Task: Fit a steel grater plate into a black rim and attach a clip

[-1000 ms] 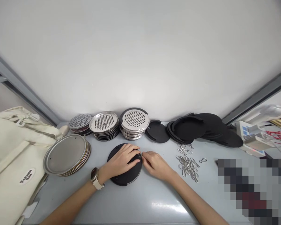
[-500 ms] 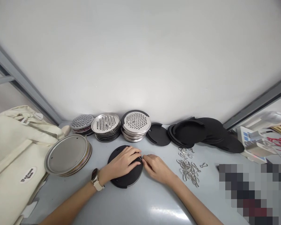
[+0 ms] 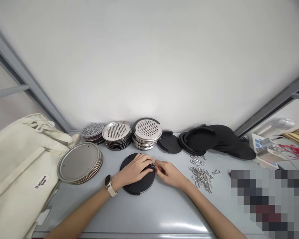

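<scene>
A black round disc (image 3: 134, 188) with a raised partial rim lies on the table in front of me, a thin silvery edge showing at its lower right. Across its top rests my left hand (image 3: 136, 170), fingers bent toward the right edge and holding it down. At that edge, my right hand (image 3: 169, 174) pinches a small metal carabiner clip (image 3: 152, 165), mostly covered by the fingertips. Whether the clip passes through a hole there I cannot tell. Right of my right hand lies a loose pile of similar metal clips (image 3: 202, 179).
Along the wall stand stacks of perforated metal grater discs (image 3: 116, 132), another grater stack (image 3: 148, 130) and black discs (image 3: 201, 138). Plain grey metal discs (image 3: 79, 163) are piled at left beside a cream bag (image 3: 17, 179). A power strip (image 3: 260, 149) is at right.
The camera view has shifted slightly, so everything sits a little differently in frame. Both hands stay at the disc; more of the metal clip shows between them now.
</scene>
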Motion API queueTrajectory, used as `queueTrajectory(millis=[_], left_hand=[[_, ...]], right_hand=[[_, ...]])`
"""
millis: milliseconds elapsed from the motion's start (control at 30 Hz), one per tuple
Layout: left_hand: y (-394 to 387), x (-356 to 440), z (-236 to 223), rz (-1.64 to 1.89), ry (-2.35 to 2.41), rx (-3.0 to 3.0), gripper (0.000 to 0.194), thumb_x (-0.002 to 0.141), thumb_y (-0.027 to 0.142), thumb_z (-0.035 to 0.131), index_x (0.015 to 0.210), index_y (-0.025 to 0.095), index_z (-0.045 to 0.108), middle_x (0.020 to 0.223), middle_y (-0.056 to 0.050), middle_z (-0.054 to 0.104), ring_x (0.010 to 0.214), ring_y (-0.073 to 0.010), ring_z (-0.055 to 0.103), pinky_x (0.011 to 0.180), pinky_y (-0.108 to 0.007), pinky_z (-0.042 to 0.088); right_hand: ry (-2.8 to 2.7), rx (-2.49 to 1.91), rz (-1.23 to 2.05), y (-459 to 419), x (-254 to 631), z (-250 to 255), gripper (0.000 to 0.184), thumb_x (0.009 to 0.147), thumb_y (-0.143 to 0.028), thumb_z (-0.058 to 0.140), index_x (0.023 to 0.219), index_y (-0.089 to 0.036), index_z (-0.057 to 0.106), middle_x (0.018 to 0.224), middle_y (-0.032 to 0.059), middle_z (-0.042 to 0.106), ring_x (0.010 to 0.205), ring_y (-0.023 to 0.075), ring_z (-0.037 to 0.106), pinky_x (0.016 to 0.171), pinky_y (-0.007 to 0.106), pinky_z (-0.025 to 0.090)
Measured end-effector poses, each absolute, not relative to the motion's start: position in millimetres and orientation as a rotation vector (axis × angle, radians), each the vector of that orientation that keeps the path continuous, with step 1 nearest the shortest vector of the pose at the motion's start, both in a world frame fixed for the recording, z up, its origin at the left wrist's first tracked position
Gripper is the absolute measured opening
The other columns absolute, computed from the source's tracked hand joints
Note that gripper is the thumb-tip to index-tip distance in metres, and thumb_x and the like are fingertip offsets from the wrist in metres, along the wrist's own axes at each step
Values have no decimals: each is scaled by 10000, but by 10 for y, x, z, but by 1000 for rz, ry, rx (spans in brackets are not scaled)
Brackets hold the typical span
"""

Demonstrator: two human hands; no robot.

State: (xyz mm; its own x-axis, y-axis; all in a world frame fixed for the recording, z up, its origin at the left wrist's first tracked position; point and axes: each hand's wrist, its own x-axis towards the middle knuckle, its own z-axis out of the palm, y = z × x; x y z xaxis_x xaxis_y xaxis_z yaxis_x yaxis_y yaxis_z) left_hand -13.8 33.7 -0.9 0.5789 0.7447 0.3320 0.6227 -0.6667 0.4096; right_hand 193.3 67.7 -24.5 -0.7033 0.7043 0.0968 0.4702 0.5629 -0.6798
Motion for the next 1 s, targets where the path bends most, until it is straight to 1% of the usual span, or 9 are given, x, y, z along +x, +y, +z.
queueTrajectory(millis=[133, 233, 333, 400, 467, 633, 867, 1000], left_hand=[[308, -126, -19, 733, 1160, 2508, 208, 910, 229, 490, 1103, 186, 553, 1055, -62, 570, 1019, -189, 536, 915, -360, 442], [279, -104, -35, 764, 1174, 2414, 196, 906, 254, 497, 1075, 187, 568, 983, -50, 557, 919, -169, 552, 828, -317, 477], [241, -58, -73, 808, 1191, 2346, 166, 889, 265, 524, 1023, 193, 589, 903, -27, 545, 835, -153, 551, 778, -301, 481], [209, -16, -108, 836, 1214, 2301, 157, 874, 265, 543, 1005, 196, 594, 889, -18, 539, 801, -143, 551, 759, -293, 481], [176, 31, -143, 858, 1248, 2263, 160, 861, 263, 556, 1003, 200, 595, 890, -13, 538, 780, -134, 552, 749, -289, 479], [125, 115, -186, 869, 1286, 2229, 163, 830, 256, 583, 983, 206, 607, 863, -5, 541, 748, -126, 555, 717, -278, 477], [171, 66, -175, 808, 1215, 2246, 194, 832, 302, 579, 989, 195, 620, 882, -18, 566, 721, -120, 560, 678, -260, 481], [214, -3, -123, 728, 1122, 2357, 207, 852, 321, 561, 1023, 212, 605, 850, -3, 556, 721, -120, 542, 672, -251, 458]], right_hand=[[-2442, -936, 913, 673, 1932, -264, 160, 877, -189, 394, 720, -191, 422, 591, -65, 407, 514, 83, 360, 515, 211, 278], [-2450, -960, 909, 660, 1942, -283, 196, 873, -191, 389, 680, -189, 424, 563, -68, 378, 504, 83, 338, 506, 216, 264], [-2447, -985, 905, 641, 1966, -281, 210, 855, -195, 405, 646, -186, 423, 547, -71, 362, 503, 81, 320, 502, 216, 254], [-2455, -986, 929, 636, 1995, -266, 214, 841, -203, 417, 628, -181, 429, 542, -69, 364, 508, 80, 320, 500, 214, 249], [-2478, -976, 1005, 638, 2035, -243, 217, 834, -208, 413, 623, -173, 449, 546, -63, 386, 516, 80, 330, 497, 211, 250], [-2511, -931, 1117, 649, 2128, -186, 245, 840, -238, 399, 640, -157, 516, 573, -46, 476, 515, 79, 363, 506, 211, 294], [-2543, -876, 1209, 646, 2150, -133, 293, 857, -279, 403, 662, -141, 574, 556, -42, 478, 490, 76, 351, 496, 208, 298], [-2510, -878, 1202, 634, 2131, -136, 336, 885, -322, 398, 688, -133, 596, 605, -20, 542, 520, 82, 396, 515, 206, 318]])
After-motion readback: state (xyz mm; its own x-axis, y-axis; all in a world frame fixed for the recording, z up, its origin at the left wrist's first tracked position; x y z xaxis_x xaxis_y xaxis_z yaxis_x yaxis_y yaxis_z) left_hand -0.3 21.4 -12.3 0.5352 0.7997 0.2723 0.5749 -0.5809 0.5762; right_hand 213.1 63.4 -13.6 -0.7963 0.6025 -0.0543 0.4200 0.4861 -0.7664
